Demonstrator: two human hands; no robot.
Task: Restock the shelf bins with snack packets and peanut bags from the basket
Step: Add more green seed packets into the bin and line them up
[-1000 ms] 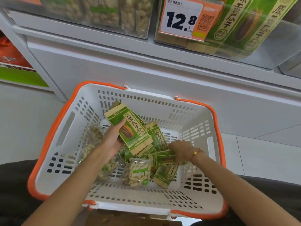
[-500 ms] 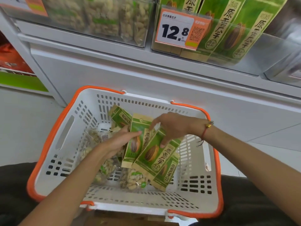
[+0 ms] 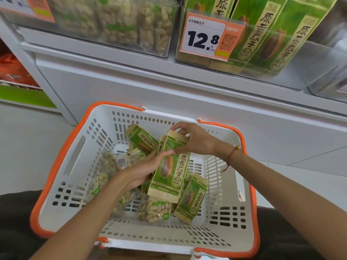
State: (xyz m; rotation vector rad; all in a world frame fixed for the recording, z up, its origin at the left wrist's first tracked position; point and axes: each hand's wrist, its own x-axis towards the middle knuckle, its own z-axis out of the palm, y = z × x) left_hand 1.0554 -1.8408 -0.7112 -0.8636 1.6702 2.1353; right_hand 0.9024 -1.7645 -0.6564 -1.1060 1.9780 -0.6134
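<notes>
Green-and-tan paper snack packets printed with a striped seed point(image 3: 170, 170) lie in a white slotted plastic basket with orange rim point(image 3: 63, 158) on the floor, below a white shelf point(image 3: 131, 64). Clear peanut bags point(image 3: 155, 210) lie near and left in the basket. Two clear shelf bins stand above: the left one point(image 3: 116, 25) holds peanut bags, the right one point(image 3: 272, 44), behind an orange price tag point(image 3: 204, 39), holds green packets. Both hands grasp one upright packet: the right hand point(image 3: 195, 140) pinches its top edge, the left hand point(image 3: 144, 168) holds its left side. At least three green packets show in the basket.
</notes>
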